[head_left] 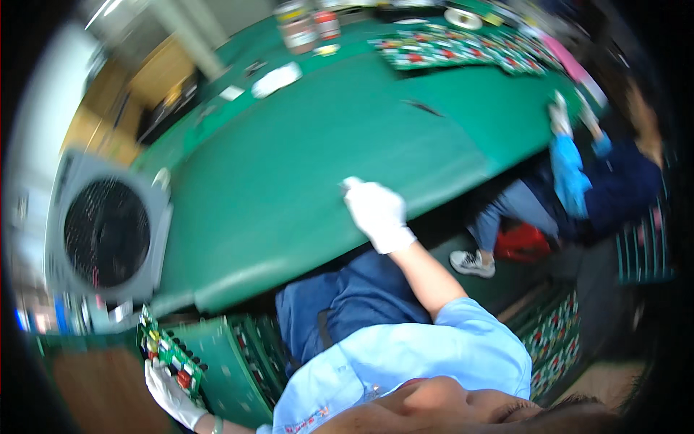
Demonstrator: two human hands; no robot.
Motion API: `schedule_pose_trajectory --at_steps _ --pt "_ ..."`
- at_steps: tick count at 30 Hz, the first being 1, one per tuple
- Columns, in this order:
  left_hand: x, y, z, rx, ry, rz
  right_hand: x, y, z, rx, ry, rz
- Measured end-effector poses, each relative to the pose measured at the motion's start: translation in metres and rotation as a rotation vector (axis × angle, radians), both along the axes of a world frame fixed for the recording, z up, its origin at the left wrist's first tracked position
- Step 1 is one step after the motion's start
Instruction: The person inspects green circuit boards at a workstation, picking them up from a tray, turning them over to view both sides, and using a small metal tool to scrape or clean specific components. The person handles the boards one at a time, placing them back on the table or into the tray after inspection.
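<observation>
My left hand (172,396), in a white glove, grips the lower edge of a green circuit board (177,356) at the lower left. Red, yellow and dark parts stand on that board, which is tilted beside a row of other green boards (231,358). My right hand (377,211), gloved in white too, is over the near part of the green table mat (289,166). Its fingers are closed, with a small dark bit showing at the tips; blur hides what it is.
A grey fan-like box (108,224) stands at the left table edge. Populated circuit boards (463,49) lie at the far right, near a co-worker's gloved hands (567,116). Jars (296,29), a white cloth-like item (277,79) and a thin dark tool (423,108) rest on the table.
</observation>
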State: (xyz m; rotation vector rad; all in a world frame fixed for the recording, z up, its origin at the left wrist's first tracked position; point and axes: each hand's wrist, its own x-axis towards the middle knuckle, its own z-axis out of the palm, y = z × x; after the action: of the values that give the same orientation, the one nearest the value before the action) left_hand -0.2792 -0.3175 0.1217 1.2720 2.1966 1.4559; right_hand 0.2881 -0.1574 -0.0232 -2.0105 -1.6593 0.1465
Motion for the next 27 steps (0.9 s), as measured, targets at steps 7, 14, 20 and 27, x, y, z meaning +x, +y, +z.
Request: schedule_pose_trajectory --at_steps 7,14,20,27 --pt "0.008 -0.232 -0.047 0.256 -0.326 0.692 0.007 0.003 -0.025 0.172 0.13 0.011" --pt "-0.059 -0.418 -0.165 0.288 -0.176 1.409 0.044 0.049 -0.036 -0.089 0.396 0.222" --pt "-0.115 -0.493 -0.24 0.197 0.034 1.515 0.047 0.111 -0.012 -0.175 0.128 0.269" --pt "-0.105 -0.481 -0.232 -0.483 0.117 1.607 0.026 0.136 -0.022 -0.161 0.249 0.329"
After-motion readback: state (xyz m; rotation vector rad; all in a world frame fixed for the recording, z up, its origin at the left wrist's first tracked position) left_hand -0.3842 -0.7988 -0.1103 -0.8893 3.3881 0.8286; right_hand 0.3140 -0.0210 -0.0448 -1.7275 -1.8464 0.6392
